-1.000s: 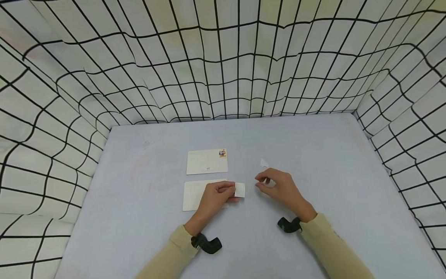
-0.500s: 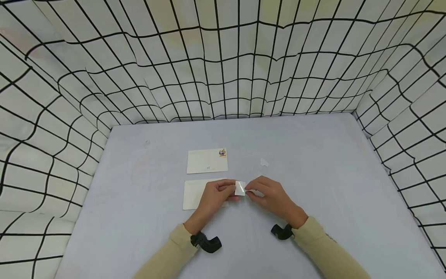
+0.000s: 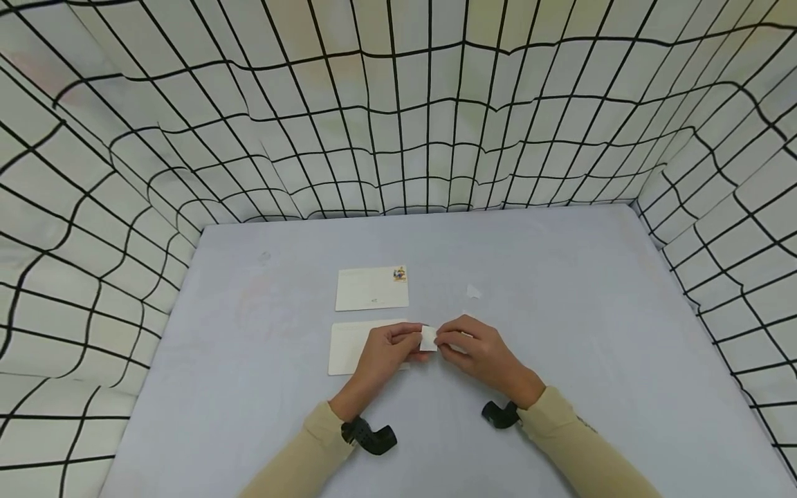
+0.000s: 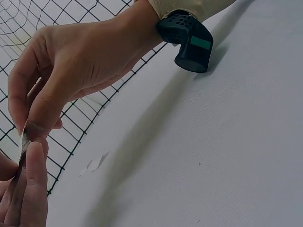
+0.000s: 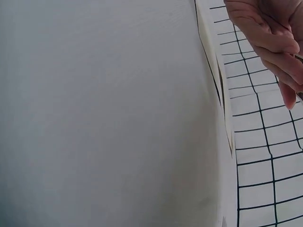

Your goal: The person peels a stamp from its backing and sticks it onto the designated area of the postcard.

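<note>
Between both hands is a small white paper square (image 3: pixel 428 339), held up over the table with a plain face towards the head camera. My left hand (image 3: pixel 390 348) grips its left edge between thumb and fingers. At its right edge my right hand (image 3: pixel 476 349) pinches a corner, seen also in the left wrist view, where the square shows as a thin, slightly bent strip (image 4: pixel 24 142). A white envelope (image 3: pixel 346 349) lies partly hidden under my left hand. Behind it rests another envelope (image 3: pixel 367 289), with a colourful stamp (image 3: pixel 400 274) at its upper right corner.
A torn white paper scrap (image 3: pixel 473 291) lies on the pale table (image 3: pixel 560 277) beyond my right hand. Black-gridded white cloth (image 3: pixel 417 124) rises behind the table and along both sides. Each wrist wears a black camera mount (image 3: pixel 370 437).
My right hand has moved left to the paper square and now pinches its right edge. The square's face flashed shiny half a second ago and looks matte now. My left hand stays in place.
</note>
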Demonstrator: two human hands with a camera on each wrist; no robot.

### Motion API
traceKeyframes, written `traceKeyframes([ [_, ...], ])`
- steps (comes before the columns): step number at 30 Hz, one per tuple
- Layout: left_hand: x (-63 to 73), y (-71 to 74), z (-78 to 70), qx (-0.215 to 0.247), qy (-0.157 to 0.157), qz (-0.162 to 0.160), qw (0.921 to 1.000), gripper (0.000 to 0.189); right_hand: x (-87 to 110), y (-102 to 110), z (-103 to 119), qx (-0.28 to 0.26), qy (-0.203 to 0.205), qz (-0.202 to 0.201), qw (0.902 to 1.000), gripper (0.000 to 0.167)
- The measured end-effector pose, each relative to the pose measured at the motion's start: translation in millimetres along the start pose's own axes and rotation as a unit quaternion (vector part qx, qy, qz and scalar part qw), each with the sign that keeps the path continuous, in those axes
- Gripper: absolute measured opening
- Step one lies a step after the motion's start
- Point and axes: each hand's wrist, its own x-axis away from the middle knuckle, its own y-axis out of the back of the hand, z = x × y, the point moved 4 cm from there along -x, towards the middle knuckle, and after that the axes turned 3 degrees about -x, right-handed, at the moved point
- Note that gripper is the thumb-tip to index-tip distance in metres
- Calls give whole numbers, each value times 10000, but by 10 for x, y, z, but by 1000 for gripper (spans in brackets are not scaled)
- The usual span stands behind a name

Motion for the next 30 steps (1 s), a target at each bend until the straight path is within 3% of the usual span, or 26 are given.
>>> traceKeyframes([
  [7, 29, 49, -16, -4, -211, 179, 9996, 31, -54, -31, -6, -62, -392, -170, 9991, 17],
  [12, 30, 120, -53, -265, -386, -20, 9989, 29, -97, -42, -27, -261, -831, -415, 9953, 22],
  [17, 43, 235, -112, -925, -750, -372, 9922, 27, -131, -57, -59, -546, -1355, -567, 9876, 3],
  [19, 64, 287, -147, -1491, -995, -578, 9821, 26, -134, -71, -72, -597, -1574, -570, 9841, 5],
  [24, 138, 415, -213, -2868, -1439, -996, 9419, 27, -123, -145, -106, -697, -2164, -458, 9727, 2],
  [27, 185, 487, -238, -3449, -1538, -1104, 9193, 30, -110, -211, -124, -758, -2684, -334, 9598, 8],
  [30, 231, 558, -261, -3910, -1569, -1149, 8996, 32, -116, -274, -131, -917, -3276, -219, 9401, 7],
])
